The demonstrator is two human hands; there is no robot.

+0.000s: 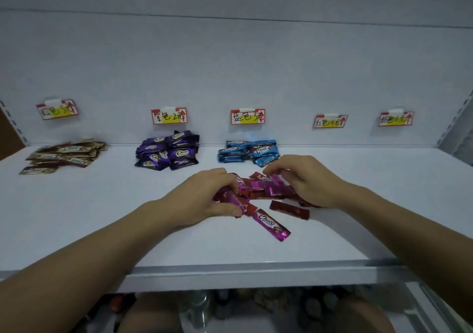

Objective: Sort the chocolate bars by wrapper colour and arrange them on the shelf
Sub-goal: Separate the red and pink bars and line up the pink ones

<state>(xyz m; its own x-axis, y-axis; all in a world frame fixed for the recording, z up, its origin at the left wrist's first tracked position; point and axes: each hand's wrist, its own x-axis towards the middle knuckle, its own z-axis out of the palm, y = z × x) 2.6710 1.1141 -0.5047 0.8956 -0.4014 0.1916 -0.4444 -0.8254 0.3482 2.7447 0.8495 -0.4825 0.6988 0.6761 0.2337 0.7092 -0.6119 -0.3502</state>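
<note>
Chocolate bars (258,189), crinkly foil oblongs, mid-frame, fingers (222,176) of left hand (204,194) and right hand (307,179) clamped round them; three piles (167,150) behind.

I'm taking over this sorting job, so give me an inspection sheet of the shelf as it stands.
Surface: white shelf board, flat.
Job's things: gold-brown wrapped chocolate bars piled left; purple wrapped bars piled to their right; blue wrapped bars piled centre-back; unsorted heap of magenta and red wrapped bars in the middle; one loose magenta bar and one loose red bar at its front.
Clutter: nothing seen.
Hands: left hand grips magenta bars from the heap; right hand has fingers bent over the heap, grip unclear.
Cables: nothing seen.
Surroundings: five handwritten price labels on the back wall; blurred goods on the shelf below.
</note>
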